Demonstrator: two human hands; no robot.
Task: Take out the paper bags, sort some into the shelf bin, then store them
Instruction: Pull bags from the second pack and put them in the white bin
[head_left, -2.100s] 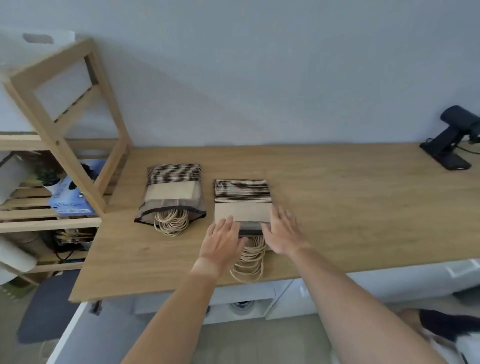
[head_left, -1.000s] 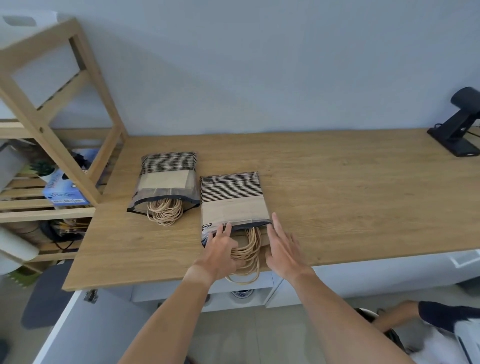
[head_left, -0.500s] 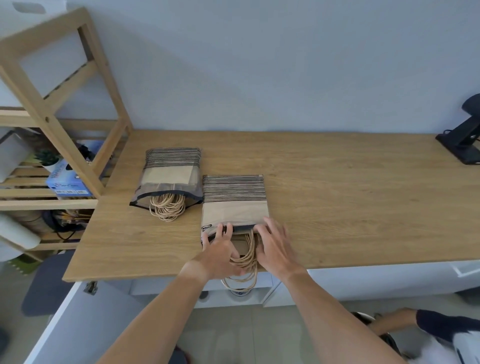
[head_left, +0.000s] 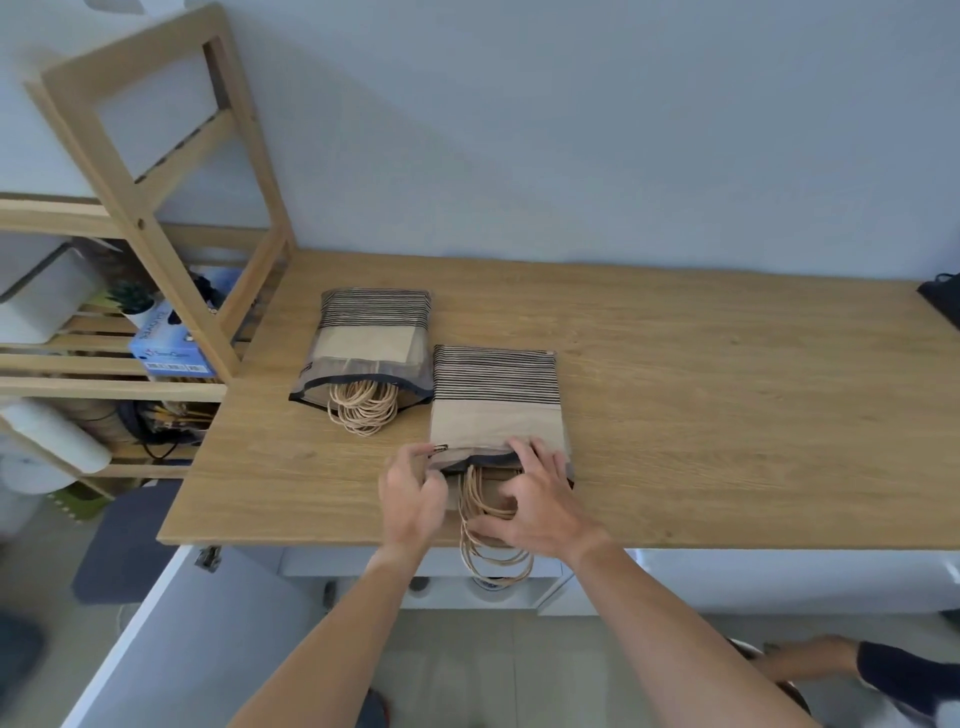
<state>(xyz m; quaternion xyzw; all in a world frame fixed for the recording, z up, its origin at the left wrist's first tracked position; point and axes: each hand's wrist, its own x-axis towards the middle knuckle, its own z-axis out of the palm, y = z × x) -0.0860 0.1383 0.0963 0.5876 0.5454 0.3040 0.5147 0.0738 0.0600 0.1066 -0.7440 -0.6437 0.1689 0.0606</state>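
Head view: left hand (head_left: 413, 491) pinches the pouch (head_left: 496, 402) mouth; right hand (head_left: 537, 496) grips the bag handles (head_left: 491, 545) at six o'clock. Light, floppy paper; better to pull by the folded tops.

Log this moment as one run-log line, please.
step: taking bags out | left hand: at near pack mouth | right hand: on handles | far pack: untouched | desk

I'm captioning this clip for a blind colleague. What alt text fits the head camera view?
Two bare hands work at the open mouth of a clear pouch of striped paper bags on a wooden desk: the left hand pinches its edge, the right hand reaches among the twine handles. A second pouch lies beside it, near a wooden shelf.
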